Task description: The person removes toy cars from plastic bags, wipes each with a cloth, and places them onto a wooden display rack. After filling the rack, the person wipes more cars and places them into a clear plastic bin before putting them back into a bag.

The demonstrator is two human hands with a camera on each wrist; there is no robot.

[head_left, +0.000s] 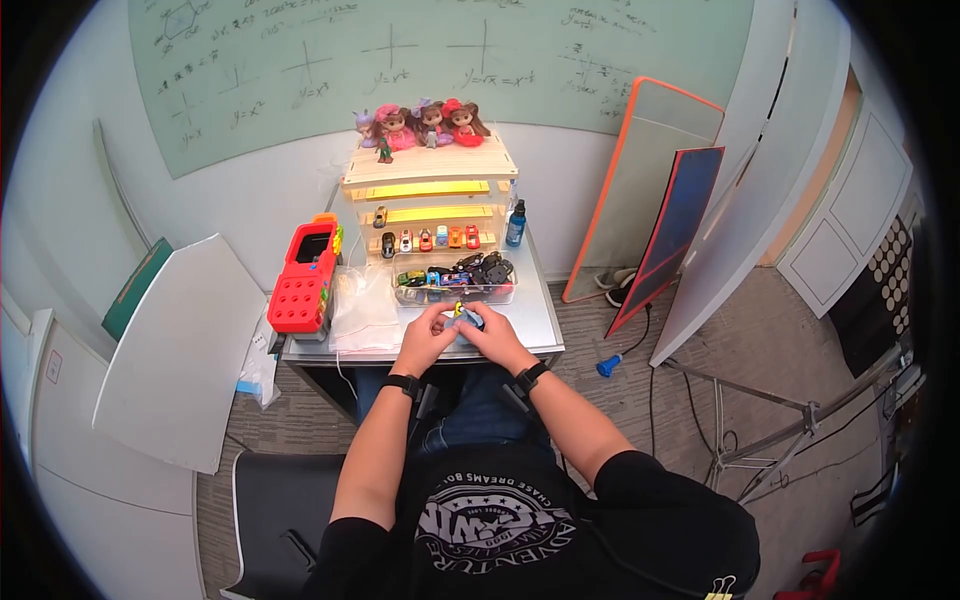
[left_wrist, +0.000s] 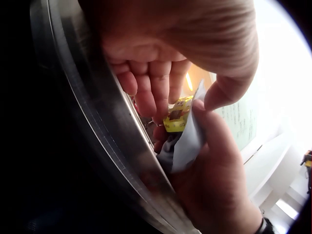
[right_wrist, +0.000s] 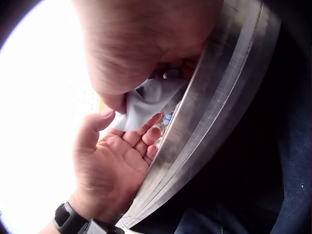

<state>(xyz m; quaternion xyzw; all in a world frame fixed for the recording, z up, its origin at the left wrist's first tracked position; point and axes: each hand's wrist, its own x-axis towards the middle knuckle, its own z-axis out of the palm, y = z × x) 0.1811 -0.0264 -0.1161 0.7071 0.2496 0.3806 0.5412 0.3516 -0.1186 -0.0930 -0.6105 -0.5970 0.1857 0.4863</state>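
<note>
Close over the table's front edge, my right hand [head_left: 492, 335] grips a yellow toy car [left_wrist: 178, 116] through a light grey cloth [right_wrist: 148, 100]. In the left wrist view its thumb lies against the cloth and its fingertips curl round the car's far side. The cloth hides the car's lower part. My left hand [head_left: 428, 338] is cupped loosely beside it, palm showing in the right wrist view. Its thumb [right_wrist: 92, 126] is at the cloth's edge by the right thumb, and its fingers [left_wrist: 146, 97] extend close to the car.
Just beyond the hands, a clear bin [head_left: 455, 293] holds several toy cars. Behind it a wooden shelf [head_left: 430, 172] carries more cars, with dolls on top. A red block box [head_left: 302, 285] and white plastic bag [head_left: 365, 320] lie left; a blue bottle [head_left: 516, 225] stands right.
</note>
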